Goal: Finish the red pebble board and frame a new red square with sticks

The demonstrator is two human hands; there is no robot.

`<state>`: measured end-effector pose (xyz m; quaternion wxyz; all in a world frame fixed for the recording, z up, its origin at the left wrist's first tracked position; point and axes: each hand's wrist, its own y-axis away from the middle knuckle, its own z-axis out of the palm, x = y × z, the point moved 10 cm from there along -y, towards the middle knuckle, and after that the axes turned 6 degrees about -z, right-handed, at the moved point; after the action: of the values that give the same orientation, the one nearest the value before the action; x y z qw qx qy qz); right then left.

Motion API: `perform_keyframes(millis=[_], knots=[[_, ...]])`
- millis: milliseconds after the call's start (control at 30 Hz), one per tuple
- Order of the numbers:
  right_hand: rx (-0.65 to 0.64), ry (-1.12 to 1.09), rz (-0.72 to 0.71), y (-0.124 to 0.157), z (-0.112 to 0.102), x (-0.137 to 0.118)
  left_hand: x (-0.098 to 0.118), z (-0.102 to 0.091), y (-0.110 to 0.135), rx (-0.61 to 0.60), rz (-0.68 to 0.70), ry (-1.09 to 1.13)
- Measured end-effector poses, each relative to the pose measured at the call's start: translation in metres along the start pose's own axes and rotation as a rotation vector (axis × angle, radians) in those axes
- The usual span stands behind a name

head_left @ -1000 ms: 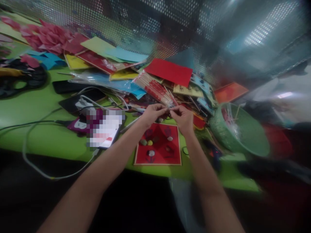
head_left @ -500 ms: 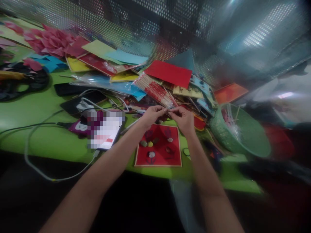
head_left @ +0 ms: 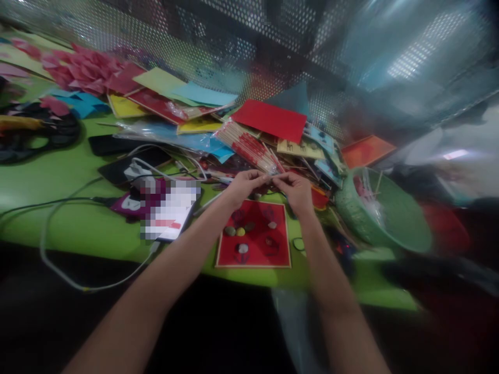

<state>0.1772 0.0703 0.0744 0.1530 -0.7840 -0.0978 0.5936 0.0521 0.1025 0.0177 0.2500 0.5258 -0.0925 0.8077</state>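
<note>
My left hand [head_left: 244, 186] and my right hand [head_left: 297, 191] meet fingertip to fingertip above a square red card [head_left: 255, 236] that carries several small painted pebbles. Both hands pinch the near end of a clear plastic packet of thin red and white sticks [head_left: 247, 144], which slants away to the upper left. The fingers of both hands are curled and pressed together on the packet's tip.
The green table [head_left: 70, 171] holds a heap of coloured paper sheets [head_left: 268, 118], pink paper pieces [head_left: 80, 70], a phone [head_left: 167, 208], white cables [head_left: 58, 249], black scissors [head_left: 35, 135] and a green bowl [head_left: 384, 213] at the right. A perforated metal screen stands behind.
Both hands stay pinched on the packet's tip, with only slight finger movement. The view has shifted a little.
</note>
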Motion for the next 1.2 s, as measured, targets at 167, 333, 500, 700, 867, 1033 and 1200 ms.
perform_keyframes(millis=[167,333,500,700,867,1033,1200], knots=[[0.010,0.023,0.000,0.000,-0.002,0.000,0.003,0.002,0.000,-0.006,0.040,-0.050],[0.028,0.046,-0.018,0.002,0.001,0.000,0.008,0.002,0.000,-0.001,0.107,-0.061],[0.073,0.043,-0.011,0.004,-0.002,0.002,0.008,0.003,0.000,0.004,0.117,-0.071],[0.062,-0.066,0.050,0.002,-0.002,0.011,0.005,0.002,0.001,0.004,0.056,-0.013],[0.024,-0.032,0.002,0.002,0.002,0.005,0.006,0.002,0.002,0.018,0.043,-0.010],[0.059,0.327,-0.207,0.007,0.000,-0.018,0.008,0.001,0.002,0.042,0.079,-0.043],[0.026,0.622,-0.330,0.011,0.007,-0.033,0.007,-0.001,-0.001,0.048,0.076,-0.053]])
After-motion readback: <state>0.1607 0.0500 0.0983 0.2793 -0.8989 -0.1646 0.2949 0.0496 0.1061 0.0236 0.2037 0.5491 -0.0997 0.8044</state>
